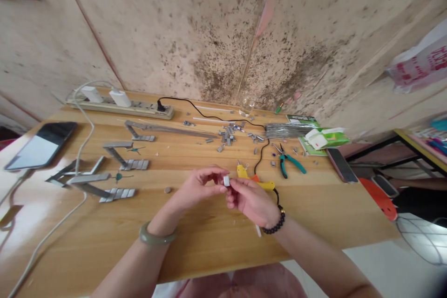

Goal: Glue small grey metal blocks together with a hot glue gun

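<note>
A small light-grey block (pixel 226 180) is held up between the fingertips of my two hands, above the front middle of the table. My right hand (pixel 249 199) pinches it from the right, between thumb and fingers. From the left, the curved thumb and fingers of my left hand (pixel 201 187) close in on it and appear to touch it. Just behind my right hand lies a yellow glue gun (pixel 267 185), partly hidden by that hand. A white stick (pixel 258 231) shows beneath my right wrist. One small round grey piece (pixel 167 190) lies left of my left hand.
Several grey bent-arm models (pixel 118 194) stand at left near a phone (pixel 41 145) and white cable. Loose grey pieces (pixel 228 135) are scattered at the back. Teal-handled pliers (pixel 291 163), a wire bundle (pixel 289 130) and another phone (pixel 341 165) lie right; a power strip (pixel 139 109) lies back left.
</note>
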Action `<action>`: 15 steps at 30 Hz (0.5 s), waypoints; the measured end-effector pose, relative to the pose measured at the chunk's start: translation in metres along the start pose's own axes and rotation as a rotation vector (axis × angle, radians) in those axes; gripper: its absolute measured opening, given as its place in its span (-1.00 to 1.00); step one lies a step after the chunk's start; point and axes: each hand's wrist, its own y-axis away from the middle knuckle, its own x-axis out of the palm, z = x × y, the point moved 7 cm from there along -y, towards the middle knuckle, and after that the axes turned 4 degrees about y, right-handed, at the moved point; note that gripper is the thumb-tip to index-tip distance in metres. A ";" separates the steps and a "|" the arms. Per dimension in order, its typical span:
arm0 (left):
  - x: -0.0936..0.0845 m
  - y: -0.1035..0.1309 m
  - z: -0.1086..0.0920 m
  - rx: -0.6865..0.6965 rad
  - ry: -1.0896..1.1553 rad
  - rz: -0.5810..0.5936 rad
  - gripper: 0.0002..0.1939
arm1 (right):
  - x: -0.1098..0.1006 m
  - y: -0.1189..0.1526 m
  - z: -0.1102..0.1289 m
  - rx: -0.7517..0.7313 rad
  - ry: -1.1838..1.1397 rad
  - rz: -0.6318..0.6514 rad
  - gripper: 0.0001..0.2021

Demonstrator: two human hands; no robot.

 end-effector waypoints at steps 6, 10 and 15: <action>0.002 0.000 -0.004 0.066 -0.141 -0.012 -0.78 | -0.005 -0.001 0.002 -0.042 0.170 0.031 -0.70; 0.001 0.001 -0.006 0.100 -0.236 -0.032 -0.78 | -0.015 0.006 0.022 -0.265 0.696 -0.049 -0.77; 0.004 0.001 -0.009 0.152 -0.450 -0.045 -0.80 | -0.007 0.029 0.048 -0.757 1.341 -0.249 -0.72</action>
